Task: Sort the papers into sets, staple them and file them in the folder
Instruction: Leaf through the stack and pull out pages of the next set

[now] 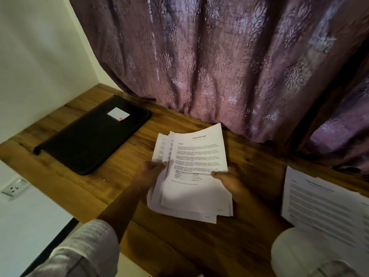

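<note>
Both my hands hold a fanned stack of printed white papers (191, 176) above the middle of the wooden desk (83, 188). My left hand (149, 172) grips the stack at its left edge, thumb on top. My right hand (229, 180) pinches the top sheet at its right edge, and this sheet is headed like a report with text and a small table. A black zipped folder (93, 134) with a white label (118, 114) lies flat at the back left of the desk. A second pile of printed papers (327, 208) lies on the desk at the right. No stapler is in sight.
A purple patterned curtain (219, 56) hangs along the back edge of the desk and touches it. A white wall (40, 47) closes the left side, with a socket (15, 189) below desk level. My right sleeve (299, 254) covers the near right corner.
</note>
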